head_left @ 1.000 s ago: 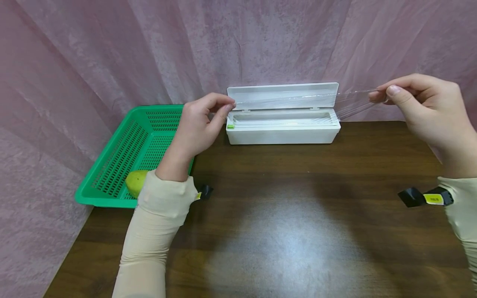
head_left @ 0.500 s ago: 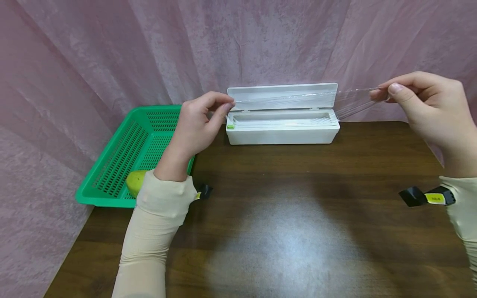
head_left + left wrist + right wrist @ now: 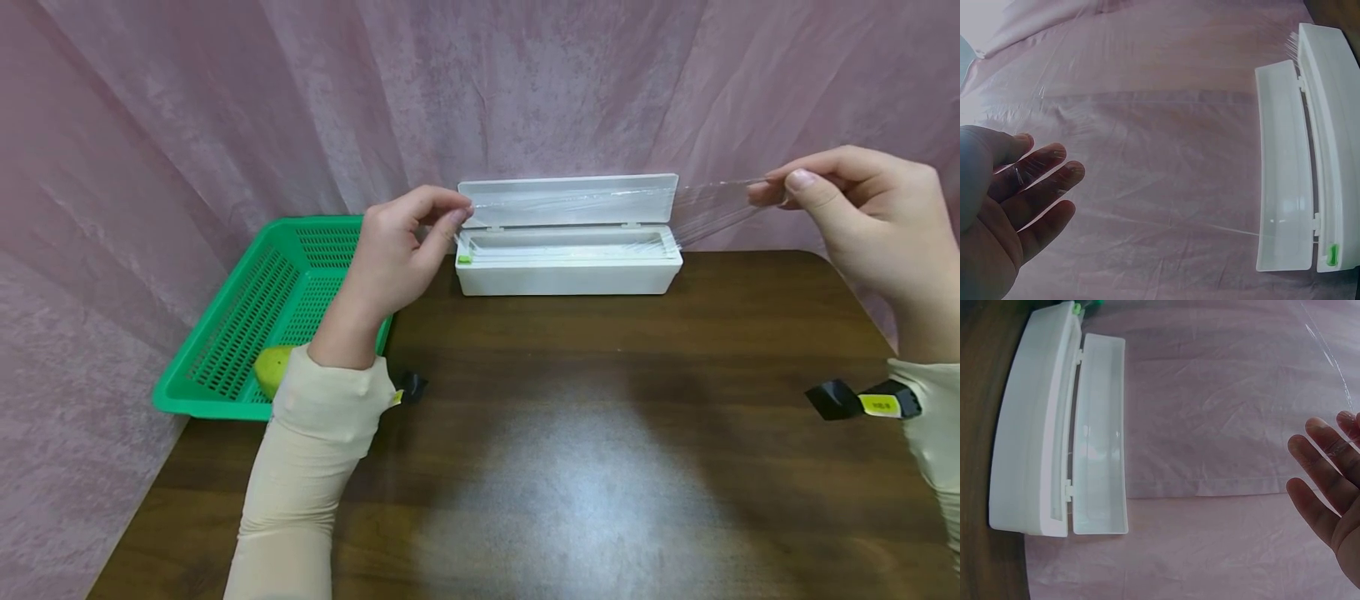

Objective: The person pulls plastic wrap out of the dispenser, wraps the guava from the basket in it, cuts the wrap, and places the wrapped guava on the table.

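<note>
Left hand [image 3: 405, 250]: one, raised at the near left end of the box, thumb and index finger pinching one corner of the film. Right hand [image 3: 873, 217]: one, raised beyond the box's right end, thumb and fingers pinching the opposite corner.

Plastic film [image 3: 712, 212]: one sheet, clear, stretched between both hands above the box and in front of its lid; gathered folds run from the right hand down to the box's right end.

Box [image 3: 570, 282]: one, white, long, standing on the table near its back edge. Lid [image 3: 1100, 437]: white, hinged, tipped up along the back. Green tab [image 3: 1333, 255]: one, small, at the box's left front corner.

Basket [image 3: 213, 409]: one, green, slotted, left of the box, partly behind the left arm. Fruit [image 3: 272, 370]: one, yellow-green, inside the basket, partly covered by the left sleeve [image 3: 322, 450].

Table [image 3: 562, 417]: dark brown, wood-grained. Curtain [image 3: 225, 100]: pink, hanging behind.
</note>
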Motion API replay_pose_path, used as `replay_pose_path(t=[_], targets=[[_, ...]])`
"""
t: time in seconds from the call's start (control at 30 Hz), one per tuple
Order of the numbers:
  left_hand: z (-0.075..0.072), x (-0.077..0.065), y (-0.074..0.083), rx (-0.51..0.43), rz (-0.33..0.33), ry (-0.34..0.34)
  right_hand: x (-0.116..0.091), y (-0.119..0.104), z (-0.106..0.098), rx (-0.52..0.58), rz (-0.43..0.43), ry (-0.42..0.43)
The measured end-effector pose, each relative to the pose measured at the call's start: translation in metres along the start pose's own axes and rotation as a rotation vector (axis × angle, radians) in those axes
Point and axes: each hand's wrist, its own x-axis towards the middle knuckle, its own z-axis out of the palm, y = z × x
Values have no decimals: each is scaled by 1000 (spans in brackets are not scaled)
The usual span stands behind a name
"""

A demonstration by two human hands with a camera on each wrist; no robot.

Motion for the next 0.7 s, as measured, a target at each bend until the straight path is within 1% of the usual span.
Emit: replay_pose_path(t=[0.17,0.23,0.3,0.4,0.5,0.57,0.6,0.63,0.7], targets=[[0,0,1,4,0,0,-1,-1,0,10,-7,-4],[0,0,2,6,0,-1,0,-2,-1,-82,-32,-9],[-1,0,2,7,0,0,1,-2,-2,-133,-53,-13],[-1,1,3,4,-3,0,3,-1,-4,-249,-114,-22],[-1,1,4,-3,-7,3,3,0,-5,-264,-158,-35],[-1,0,4,-7,-6,3,2,1,-6,-226,-173,-44],[-1,0,4,-10,-5,3,2,2,-5,-240,-189,-45],[-1,0,4,-13,-7,2,1,2,-5,-221,-187,-48],[-1,-1,4,-23,-8,2,0,3,-5,-148,-173,-56]])
